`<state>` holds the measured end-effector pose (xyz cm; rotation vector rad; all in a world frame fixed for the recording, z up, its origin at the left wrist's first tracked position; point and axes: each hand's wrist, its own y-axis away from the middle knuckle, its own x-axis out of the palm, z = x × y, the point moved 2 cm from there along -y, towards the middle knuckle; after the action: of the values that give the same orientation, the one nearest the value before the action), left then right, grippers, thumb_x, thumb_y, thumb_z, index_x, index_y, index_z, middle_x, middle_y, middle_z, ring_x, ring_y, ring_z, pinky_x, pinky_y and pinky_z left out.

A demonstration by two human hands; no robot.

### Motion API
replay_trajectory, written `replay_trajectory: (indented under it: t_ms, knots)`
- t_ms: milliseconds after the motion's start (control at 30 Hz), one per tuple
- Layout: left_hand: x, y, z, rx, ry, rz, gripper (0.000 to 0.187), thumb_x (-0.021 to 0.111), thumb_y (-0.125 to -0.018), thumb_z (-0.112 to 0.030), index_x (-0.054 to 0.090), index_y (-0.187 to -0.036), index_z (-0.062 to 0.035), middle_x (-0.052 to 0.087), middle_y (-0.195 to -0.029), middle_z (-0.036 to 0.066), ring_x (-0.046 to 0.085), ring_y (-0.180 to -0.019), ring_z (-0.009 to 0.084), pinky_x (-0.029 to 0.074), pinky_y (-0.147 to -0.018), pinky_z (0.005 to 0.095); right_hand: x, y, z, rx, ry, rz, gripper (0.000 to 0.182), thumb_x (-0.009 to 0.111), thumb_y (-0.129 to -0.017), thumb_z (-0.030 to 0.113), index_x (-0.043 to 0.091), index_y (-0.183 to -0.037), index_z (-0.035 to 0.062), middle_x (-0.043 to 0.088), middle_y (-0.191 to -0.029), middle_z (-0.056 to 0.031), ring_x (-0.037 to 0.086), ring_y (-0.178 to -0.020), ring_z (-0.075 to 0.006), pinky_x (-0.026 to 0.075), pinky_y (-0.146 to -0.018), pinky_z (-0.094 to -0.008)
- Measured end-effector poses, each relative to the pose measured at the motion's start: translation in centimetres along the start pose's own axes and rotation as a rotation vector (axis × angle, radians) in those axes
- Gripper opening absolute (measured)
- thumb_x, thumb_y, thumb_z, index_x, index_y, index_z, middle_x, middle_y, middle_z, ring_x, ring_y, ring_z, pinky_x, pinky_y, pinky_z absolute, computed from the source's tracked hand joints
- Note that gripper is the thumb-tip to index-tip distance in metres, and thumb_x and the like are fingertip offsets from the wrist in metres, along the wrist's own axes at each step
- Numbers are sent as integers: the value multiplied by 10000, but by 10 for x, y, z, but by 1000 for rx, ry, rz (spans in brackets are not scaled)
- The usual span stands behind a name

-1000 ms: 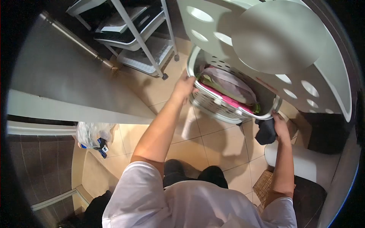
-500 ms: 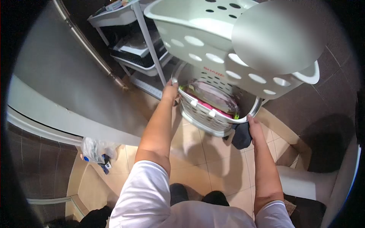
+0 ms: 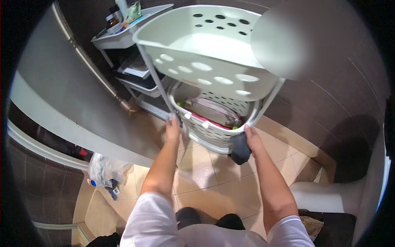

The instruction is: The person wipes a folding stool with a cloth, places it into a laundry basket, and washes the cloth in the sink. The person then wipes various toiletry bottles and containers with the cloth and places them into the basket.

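A white rack has an upper basket [image 3: 197, 61] with round holes and a lower basket [image 3: 214, 138] beneath it. In the lower one lies a clear plastic package [image 3: 214, 110] with pink and green edges. My left hand [image 3: 173, 124] is closed at the left front corner of the lower basket, next to the rack's leg. My right hand [image 3: 252, 136] grips the right front corner of that basket, thumb on top. A dark cloth [image 3: 240, 149] hangs beside the right hand.
Behind on the left stands a white tiered cart [image 3: 119, 40] with bottles on top. A grey curved door [image 3: 82, 90] fills the left side. A clear plastic bag [image 3: 108, 168] lies on the tiled floor. At the lower right is a white fixture [image 3: 325, 197].
Both hands have moved left and slightly down with the lower basket. The upper basket has shifted left in view, and more of the rack's legs shows.
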<state>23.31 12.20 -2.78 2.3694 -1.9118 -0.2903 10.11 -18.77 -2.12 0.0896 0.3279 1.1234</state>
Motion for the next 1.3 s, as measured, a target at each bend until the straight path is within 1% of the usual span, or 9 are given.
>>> replay_trajectory:
  t_ms: [200,233,267,300,433,533,733,867,1300]
  knots:
    - [-131,271,158,128,-1185,905,743,645,-696,-447,334,-1287,-122,349,-1254,250,354,-1146,394,281,-970,450,-71,67,-76,81,209,431,535,555,-807,379,473,-1153,-22,551,-1057,-159,507,-983,-216,387,-859,-300]
    - [-137,310,141,-130,-1190,992,766,604,-681,-546,329,-1296,-181,330,-1286,219,313,-1175,403,262,-978,470,-86,117,-54,152,-193,312,396,545,-823,320,546,-1028,-18,584,-924,-75,539,-848,-160,418,-779,-272]
    - [-151,319,191,285,-620,1189,782,507,-684,-645,287,-1319,-245,225,-1367,171,195,-1244,404,190,-1000,512,-102,115,-141,354,-232,317,362,548,-823,313,563,-1001,-2,591,-905,-75,554,-804,-162,435,-753,-283]
    - [-168,347,191,-452,-1240,962,739,460,-704,-657,274,-1320,-293,128,-1410,129,98,-1285,375,125,-1000,552,-124,146,-146,459,-221,266,338,547,-823,311,569,-983,14,593,-858,-77,562,-754,-178,451,-718,-300]
    - [-95,337,-6,-194,-1535,802,695,412,-724,-665,251,-1319,-343,105,-1417,120,84,-1278,405,123,-977,589,-153,208,-301,903,-387,58,181,481,-812,157,558,-855,-2,591,-811,-110,585,-672,-233,502,-612,-358]
    - [-82,312,-55,97,-1511,632,645,481,-734,-589,322,-1294,-313,130,-1410,121,108,-1272,410,119,-961,618,-127,214,-192,680,466,679,321,548,-797,236,560,-989,-20,607,-957,-118,593,-758,-195,475,-692,-308]
    - [-97,232,-232,957,-1449,29,539,553,-740,-445,458,-1205,-189,309,-1331,146,258,-1234,356,217,-961,558,-56,127,-12,170,604,691,328,604,-768,250,571,-1021,43,614,-919,-97,565,-824,-173,453,-728,-291]
    - [-103,154,-271,955,-1797,144,538,533,-754,-432,442,-1221,-182,321,-1327,137,282,-1227,338,196,-960,575,-79,119,35,-97,300,120,249,611,-765,194,577,-952,34,606,-849,-88,560,-791,-168,455,-716,-288]
    - [-145,158,-277,-31,-1720,697,517,520,-793,-366,401,-1245,-145,281,-1345,145,311,-1221,297,283,-948,500,-176,310,-107,664,-181,117,101,537,-779,81,539,-799,-17,564,-772,-75,549,-782,-197,449,-710,-279]
